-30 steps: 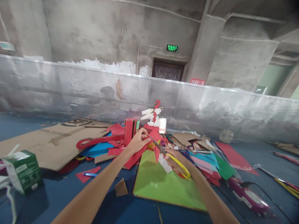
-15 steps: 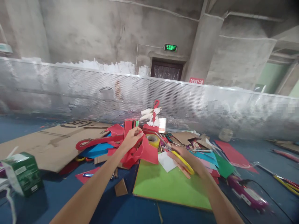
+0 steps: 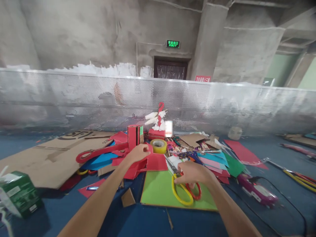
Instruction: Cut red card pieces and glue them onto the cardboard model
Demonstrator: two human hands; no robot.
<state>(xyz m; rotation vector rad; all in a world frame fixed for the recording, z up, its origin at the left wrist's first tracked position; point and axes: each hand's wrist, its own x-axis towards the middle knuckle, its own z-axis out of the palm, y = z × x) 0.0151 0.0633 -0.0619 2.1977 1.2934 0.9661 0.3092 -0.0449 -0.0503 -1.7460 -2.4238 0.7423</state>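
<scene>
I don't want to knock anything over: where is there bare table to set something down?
Bare blue table shows between the green box and left forearm, and between the red sheet and pink object at far right. The middle is crowded: left hand at red paper, right hand holding scissors, tape between.

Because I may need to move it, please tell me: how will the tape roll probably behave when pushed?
The tape roll lies roughly flat, hole facing up, so it would probably slide rather than roll or tip. Its thick winding suggests it is firm, and perhaps rather heavy for its size.
</scene>
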